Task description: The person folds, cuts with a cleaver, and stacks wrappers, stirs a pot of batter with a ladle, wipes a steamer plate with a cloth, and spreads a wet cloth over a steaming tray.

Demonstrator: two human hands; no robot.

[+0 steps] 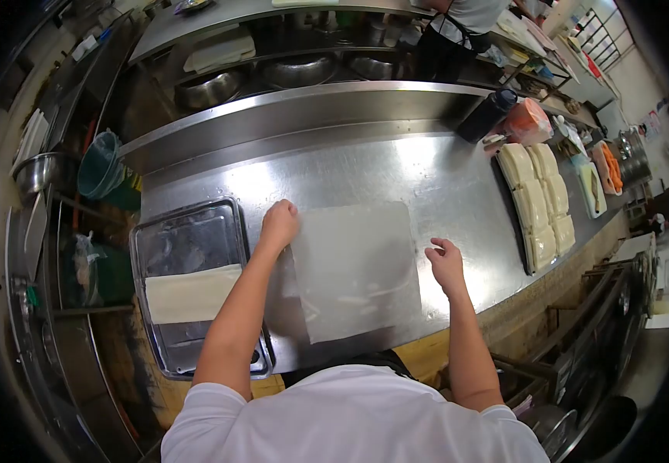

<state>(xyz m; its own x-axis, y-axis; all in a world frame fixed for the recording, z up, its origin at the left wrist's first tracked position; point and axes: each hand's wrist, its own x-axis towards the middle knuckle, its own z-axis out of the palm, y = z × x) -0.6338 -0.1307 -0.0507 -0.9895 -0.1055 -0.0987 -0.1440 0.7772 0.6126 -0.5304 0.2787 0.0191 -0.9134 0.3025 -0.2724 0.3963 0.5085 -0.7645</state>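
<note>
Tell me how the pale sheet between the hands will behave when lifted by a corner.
The sheet will probably flop and sag, since it looks thin and lies flat. It is likely light for its size: its edges show hardly any thickness. It may cling slightly to the table, as it appears to rest flush on the smooth steel.

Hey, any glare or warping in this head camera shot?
Head view: bright glare on the steel counter, either side of the pale sheet; head view: wide-angle distortion, the raised steel ledge bowing and the corners going black; head view: left hand and right hand look clear, though distant background detail is too small and soft to read.
</note>
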